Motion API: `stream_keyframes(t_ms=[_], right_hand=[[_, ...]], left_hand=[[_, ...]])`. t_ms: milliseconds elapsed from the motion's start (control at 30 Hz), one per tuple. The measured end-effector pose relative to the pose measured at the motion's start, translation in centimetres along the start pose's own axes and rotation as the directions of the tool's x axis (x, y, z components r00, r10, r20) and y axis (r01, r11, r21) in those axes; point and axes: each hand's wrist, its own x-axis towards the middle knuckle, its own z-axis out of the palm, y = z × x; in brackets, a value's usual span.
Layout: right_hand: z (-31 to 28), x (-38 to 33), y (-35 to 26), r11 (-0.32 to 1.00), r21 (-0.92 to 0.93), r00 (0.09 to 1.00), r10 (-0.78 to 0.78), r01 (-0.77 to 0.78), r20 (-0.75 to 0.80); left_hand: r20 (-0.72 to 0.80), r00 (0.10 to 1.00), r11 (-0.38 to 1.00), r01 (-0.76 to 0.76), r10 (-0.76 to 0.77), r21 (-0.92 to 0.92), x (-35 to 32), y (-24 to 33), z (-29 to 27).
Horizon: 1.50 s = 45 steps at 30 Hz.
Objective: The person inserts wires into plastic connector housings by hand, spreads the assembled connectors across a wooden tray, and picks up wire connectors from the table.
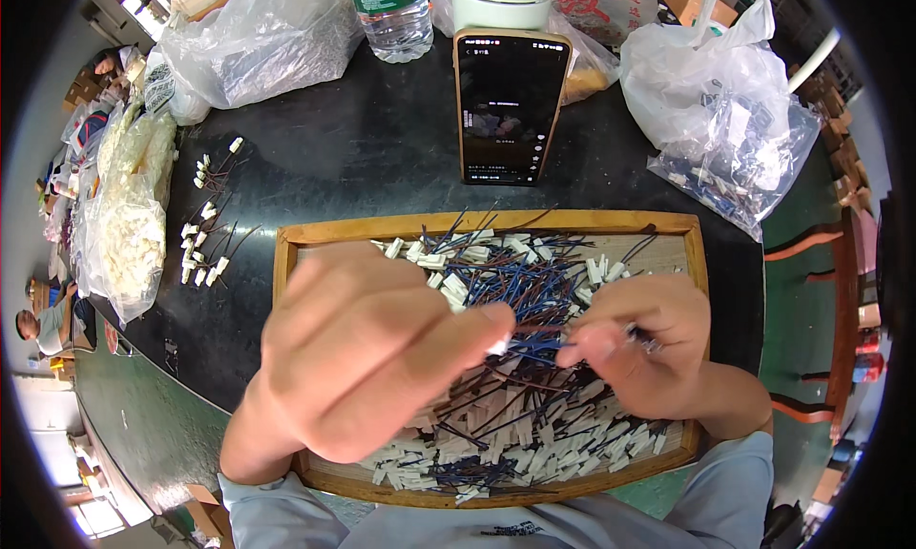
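Observation:
Above a wooden tray, my left hand pinches a small white plug connector between thumb and forefinger; its back is blurred by motion. Opposite it, my right hand is closed on thin wires, one brownish and one blue, which stretch between the two hands. Small metal wire ends stick out by the right-hand fingers. Under both hands, the tray holds a heap of blue and brown wires with white connectors on them.
Behind the tray a lit phone leans on a pale green cup, beside a water bottle. Several wired connectors lie at left on the black table. Plastic bags stand along its edges. Other people sit further off.

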Motion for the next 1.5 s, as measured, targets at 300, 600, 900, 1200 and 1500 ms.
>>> stream_keyframes(t_ms=[300, 600, 900, 1200, 1500], right_hand=[[-0.1, -0.3, 0.3, 1.0, -0.017, 0.986, 0.022, -0.025, -0.166], [-0.1, 0.9, 0.3, 0.94, 0.34, 0.913, 0.173, -0.04, -0.37], [-1.7, 0.5, 0.4, 0.917, 0.38, 0.912, 0.254, -0.122, -0.322], [-6.2, 0.9, -4.2, 0.948, 0.294, 0.921, -0.001, 0.126, -0.39], [-16.6, -5.0, -6.2, 0.879, 0.311, 0.89, -0.228, 0.362, -0.394]], left_hand=[[0.123, 0.992, 0.994, -0.01, -0.003, 0.109, -0.1, -1.0, -1.1], [0.627, 0.758, 0.913, 0.366, -0.18, -0.179, 1.2, 1.8, 0.1], [0.702, 0.694, 0.932, 0.34, -0.159, -0.126, 1.5, 2.8, -0.9], [0.637, 0.75, 0.967, 0.253, -0.175, -0.032, 1.8, 3.3, -1.1], [0.647, 0.756, 0.939, 0.287, -0.101, -0.189, 8.1, 5.0, 1.4]])
